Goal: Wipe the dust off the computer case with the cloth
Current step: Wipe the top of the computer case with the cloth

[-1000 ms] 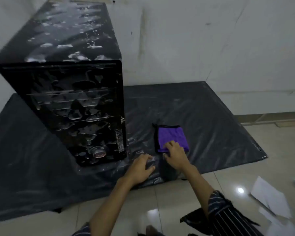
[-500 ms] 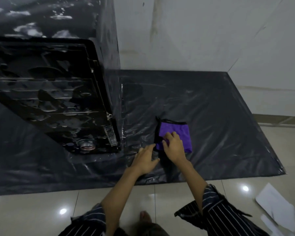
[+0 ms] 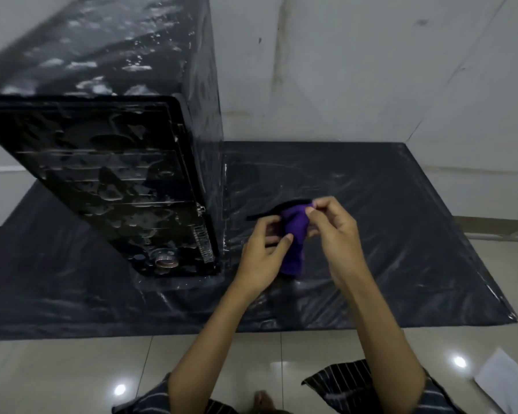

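A black computer case (image 3: pixel 108 162) stands upright on the left, its top and front streaked with pale dusty patches. A purple cloth with a black edge (image 3: pixel 293 240) hangs lifted above the black sheet, just right of the case's lower front corner. My left hand (image 3: pixel 262 255) grips the cloth's left side with curled fingers. My right hand (image 3: pixel 334 231) pinches its top edge between thumb and fingers. The lower part of the cloth dangles between both hands.
A black plastic sheet (image 3: pixel 386 234) covers the floor under the case and reaches the white walls (image 3: pixel 371 70) behind. Glossy tiles (image 3: pixel 72 375) lie in front. White paper (image 3: pixel 509 380) lies at the bottom right.
The cloth lay flat on the sheet under my right fingers; both hands have since taken hold of it and raised it off the sheet. The view has moved closer to the case.
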